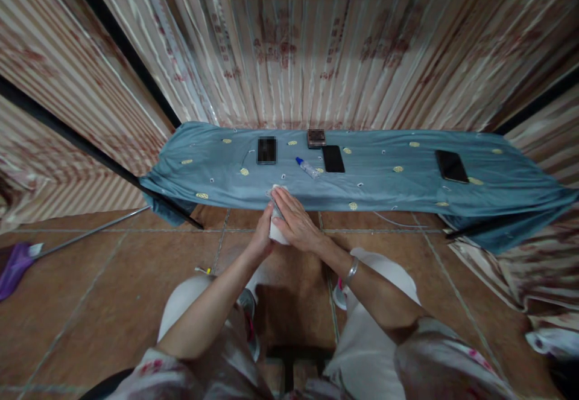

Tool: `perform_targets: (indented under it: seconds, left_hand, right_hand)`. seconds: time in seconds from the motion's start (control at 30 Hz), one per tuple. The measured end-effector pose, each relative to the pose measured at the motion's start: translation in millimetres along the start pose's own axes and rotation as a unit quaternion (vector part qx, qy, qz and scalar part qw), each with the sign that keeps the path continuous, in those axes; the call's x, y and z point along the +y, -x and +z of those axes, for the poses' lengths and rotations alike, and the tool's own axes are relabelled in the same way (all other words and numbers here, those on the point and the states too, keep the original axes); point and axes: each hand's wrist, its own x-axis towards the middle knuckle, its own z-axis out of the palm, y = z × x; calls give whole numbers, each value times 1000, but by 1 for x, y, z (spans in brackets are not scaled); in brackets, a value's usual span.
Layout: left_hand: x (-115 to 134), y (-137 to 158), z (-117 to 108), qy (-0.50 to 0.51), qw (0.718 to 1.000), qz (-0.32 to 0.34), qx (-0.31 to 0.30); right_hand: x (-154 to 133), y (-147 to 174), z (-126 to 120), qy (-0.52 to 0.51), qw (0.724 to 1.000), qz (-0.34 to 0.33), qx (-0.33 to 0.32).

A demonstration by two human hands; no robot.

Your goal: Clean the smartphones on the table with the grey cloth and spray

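Observation:
Just past the near edge of the cloth-covered table, both hands meet around a folded white tissue or cloth [279, 234]. My left hand [261, 231] grips it from the left side, thumb upward. My right hand [297, 220] lies over it from the right, its fingers together and pressed against it. A greyish edge shows between the hands; whether something is wrapped inside is hidden. Beyond the hands, a clear small bottle with a blue cap [308, 168] lies on its side. Near it are a black phone [333, 159] and a small dark box [316, 139].
The blue patterned tablecloth [380, 192] covers a long narrow table. A dark square item [266, 150] lies at left, and another black phone [451, 166] at right. Black poles [104, 143] slant at the sides. A purple-headed broom [15, 267] lies on the tiled floor.

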Motion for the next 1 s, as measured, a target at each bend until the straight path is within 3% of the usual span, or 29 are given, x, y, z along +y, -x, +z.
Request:
perform_targets:
  seconds: [0.17,0.53,0.67,1.0]
  left_hand:
    - [-6,1,-4,-30,999,-11,-5]
    - [20,11,-2,-8,999,-50,-19]
    - [24,11,0,10,998,-52,-21]
    - [29,1,-4,21,999,-25,41]
  right_hand:
    - [8,-7,-4,-24,999,34,8]
    - [20,-10,4,-151,977,147,19]
    - [19,-10,8,-154,972,177,18]
    - [16,-4,18,-162,973,165,6]
